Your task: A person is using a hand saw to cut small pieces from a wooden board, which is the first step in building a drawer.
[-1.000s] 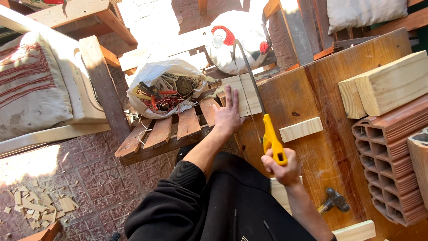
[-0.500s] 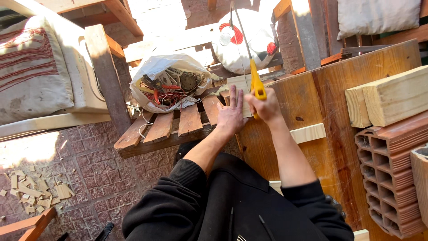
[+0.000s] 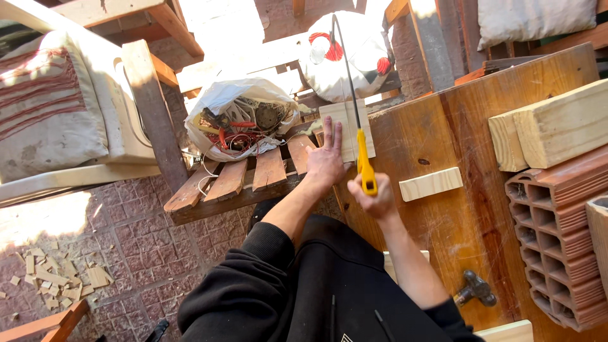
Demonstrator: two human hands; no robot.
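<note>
So the pale wooden board (image 3: 345,130) sat at the near-left edge of the desk (image 3: 468,209), flat, with its long axis running away from the person. The left hand (image 3: 325,159) was pressed flat on the board's near end, fingers spread, not wrapped around anything. The right hand (image 3: 375,201) had its grip closed on the yellow handle of a small saw (image 3: 358,136), and it sat just nearer the body than the board. The saw's thin dark blade pointed away from the hand, up along the board's right side, roughly parallel to that long axis. Couldn't tell whether the teeth were actually touching wood.

Both hands were close to the board, the left on it, the right just beside its near corner.

Counting outward: one board, one saw, one small pale offcut block (image 3: 431,183) lying on the desk to the right of the saw hand. One thick timber beam (image 3: 551,130) further right, resting above one hollow red brick (image 3: 557,244). One dark metal fitting (image 3: 475,291) lay near the right forearm. Left of the board, one slatted pallet (image 3: 244,180) carried one white plastic bag (image 3: 239,117) stuffed with wires and scrap. Wood chips (image 3: 54,278) littered the paved floor.
</note>
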